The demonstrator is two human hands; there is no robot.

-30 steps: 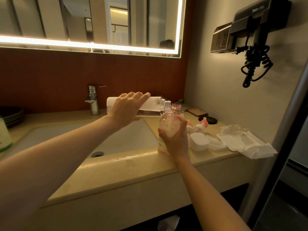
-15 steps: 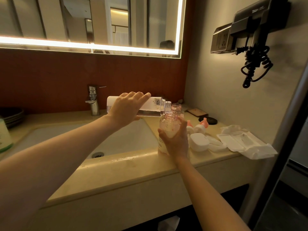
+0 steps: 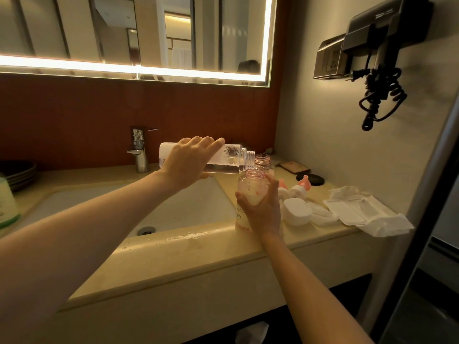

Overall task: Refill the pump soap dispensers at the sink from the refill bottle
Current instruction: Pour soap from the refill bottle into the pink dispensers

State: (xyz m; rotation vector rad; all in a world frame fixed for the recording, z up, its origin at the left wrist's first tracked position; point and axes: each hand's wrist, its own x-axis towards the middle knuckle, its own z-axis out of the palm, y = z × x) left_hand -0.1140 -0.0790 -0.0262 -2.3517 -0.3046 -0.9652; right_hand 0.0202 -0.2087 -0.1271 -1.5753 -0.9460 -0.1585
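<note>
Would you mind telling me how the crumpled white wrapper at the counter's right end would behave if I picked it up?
The white wrapper looks thin and creased, so probably floppy and very light. One corner overhangs the counter edge, so a nudge might slide it off. It seems unlikely to roll.

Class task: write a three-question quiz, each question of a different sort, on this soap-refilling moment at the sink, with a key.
1. True or false: the left hand holds the refill bottle upright.
2. Which hand steadies the dispenser being filled? A. left B. right C. neither
3. Fill in: the pump tops lie on the counter to the ____ of that dispenser.

Key
1. False: it is tipped on its side, mouth at the dispenser's open neck.
2. B
3. right
</note>
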